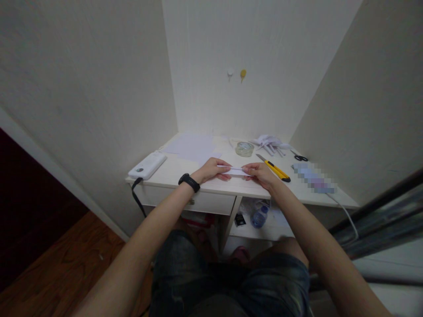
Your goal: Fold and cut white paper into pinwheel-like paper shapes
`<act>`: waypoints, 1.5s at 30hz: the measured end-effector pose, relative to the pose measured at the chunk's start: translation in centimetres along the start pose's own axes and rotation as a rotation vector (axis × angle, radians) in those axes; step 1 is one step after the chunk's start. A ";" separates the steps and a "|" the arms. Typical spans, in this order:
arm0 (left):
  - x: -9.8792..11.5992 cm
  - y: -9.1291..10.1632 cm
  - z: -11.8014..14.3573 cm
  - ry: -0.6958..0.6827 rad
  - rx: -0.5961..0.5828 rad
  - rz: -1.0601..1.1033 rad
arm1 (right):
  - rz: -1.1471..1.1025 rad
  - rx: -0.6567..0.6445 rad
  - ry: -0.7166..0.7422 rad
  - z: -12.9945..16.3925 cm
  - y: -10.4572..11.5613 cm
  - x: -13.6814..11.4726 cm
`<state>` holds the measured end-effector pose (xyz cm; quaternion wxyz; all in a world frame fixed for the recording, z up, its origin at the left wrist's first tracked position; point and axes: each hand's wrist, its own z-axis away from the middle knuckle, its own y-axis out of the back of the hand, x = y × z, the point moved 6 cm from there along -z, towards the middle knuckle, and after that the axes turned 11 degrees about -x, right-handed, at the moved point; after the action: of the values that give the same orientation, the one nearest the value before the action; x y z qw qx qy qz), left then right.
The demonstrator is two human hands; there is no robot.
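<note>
— On the desk, what's around your hands, biggest first?

— Biggest is the white desk [185,178] itself, set in a corner with walls on three sides. On its far left part lies a pale sheet of paper [193,147], flat and well clear of me. At the left front corner sits a white power bank [147,165] with a black cord hanging off the edge. Over on my right there is a blurred patch with a white cable running from it over the desk's edge; I can't tell what it is. At the back, a heap of folded white paper pieces [269,143], a roll of clear tape [244,149] just left of it, and small black-handled scissors [300,157] to its right. A yellow utility knife [276,169] lies slanted just beside my right hand.

— And your hands?

— My left hand [211,170], with a black band on the wrist, has its fingers closed on the left end of a narrow folded paper strip [237,170]. My right hand [261,172] pinches the right end. The strip lies low over the desk near the front edge, between the two hands.

— Anything in the way?

— Only the knife, close to my right knuckles. Bare desk lies open between my hands and the tape, and to the left toward the power bank. Below the front edge a drawer is shut, and a water bottle [259,216] lies on the shelf beside it.
</note>
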<state>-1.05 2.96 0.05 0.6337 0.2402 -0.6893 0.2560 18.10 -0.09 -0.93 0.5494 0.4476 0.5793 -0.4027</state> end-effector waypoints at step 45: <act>0.5 -0.3 0.2 -0.028 -0.008 0.082 | -0.034 -0.033 0.013 0.2 0.1 -0.1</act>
<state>-1.03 2.59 0.52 0.6138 0.2131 -0.7085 0.2755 18.21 -0.30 -0.84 0.5463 0.4310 0.5969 -0.3994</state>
